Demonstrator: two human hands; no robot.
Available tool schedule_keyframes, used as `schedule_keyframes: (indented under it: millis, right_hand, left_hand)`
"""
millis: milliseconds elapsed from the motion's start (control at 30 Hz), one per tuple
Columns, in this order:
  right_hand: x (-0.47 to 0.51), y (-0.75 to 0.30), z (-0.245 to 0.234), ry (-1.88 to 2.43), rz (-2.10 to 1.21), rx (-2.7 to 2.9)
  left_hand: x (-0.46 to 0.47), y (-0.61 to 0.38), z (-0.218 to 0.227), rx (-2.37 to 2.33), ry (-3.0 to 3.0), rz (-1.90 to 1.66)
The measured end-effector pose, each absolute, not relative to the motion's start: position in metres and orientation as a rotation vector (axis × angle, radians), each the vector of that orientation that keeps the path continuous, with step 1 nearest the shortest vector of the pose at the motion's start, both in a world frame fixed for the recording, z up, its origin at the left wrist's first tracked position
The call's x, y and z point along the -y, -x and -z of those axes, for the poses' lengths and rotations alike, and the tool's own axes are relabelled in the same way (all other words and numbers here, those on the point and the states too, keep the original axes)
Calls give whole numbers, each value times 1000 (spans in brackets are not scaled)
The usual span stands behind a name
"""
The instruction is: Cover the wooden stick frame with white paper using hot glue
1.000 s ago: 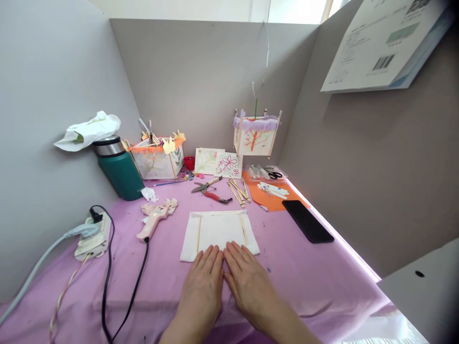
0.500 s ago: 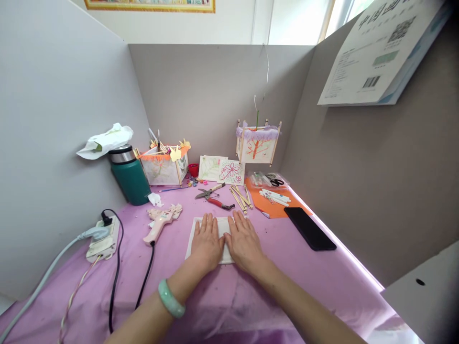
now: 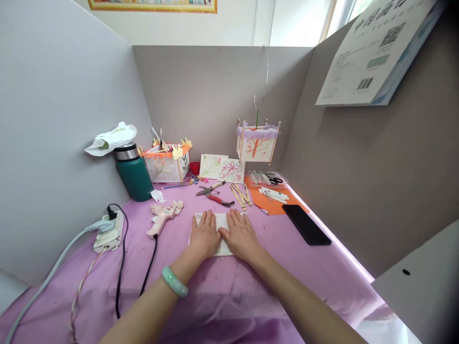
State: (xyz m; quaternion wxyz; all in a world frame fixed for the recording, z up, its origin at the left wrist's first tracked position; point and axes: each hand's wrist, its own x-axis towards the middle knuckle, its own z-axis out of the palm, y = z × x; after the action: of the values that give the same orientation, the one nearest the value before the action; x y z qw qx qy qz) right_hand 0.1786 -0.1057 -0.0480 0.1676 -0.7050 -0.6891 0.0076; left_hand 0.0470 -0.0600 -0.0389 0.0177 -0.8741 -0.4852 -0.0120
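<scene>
A white sheet (image 3: pixel 223 249), paper or cloth, lies on the purple tablecloth in front of me. My left hand (image 3: pixel 205 235) rests flat on its left part, fingers stretched out and pointing away from me. On the right part lies my right hand (image 3: pixel 239 234), also flat with the fingers extended. The thumbs nearly meet in the middle. Much of the sheet is hidden under both hands. Just beyond it are red-handled pruning shears (image 3: pixel 215 195) and several short wooden sticks (image 3: pixel 239 196). A pink glue gun (image 3: pixel 163 222) lies to the left of my left hand.
A green bottle (image 3: pixel 134 177), a decorated paper box (image 3: pixel 165 167) and a power strip (image 3: pixel 109 234) stand at left. At right are a black phone (image 3: pixel 306 224), orange paper (image 3: pixel 261 203), white markers (image 3: pixel 274 195) and scissors (image 3: pixel 276 181). A paper lantern (image 3: pixel 256 145) hangs at the back.
The camera view has shifted slightly. Both hands stay flat on the white sheet, with hardly any movement over it.
</scene>
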Motion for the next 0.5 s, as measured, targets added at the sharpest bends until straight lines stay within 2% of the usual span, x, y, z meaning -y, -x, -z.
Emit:
schedule_keyframes:
  millis: [500]
  right_hand:
    - [104,-185,46,1922,-152,1982]
  left_hand:
    - [51,-39,36,1473,2783,-6]
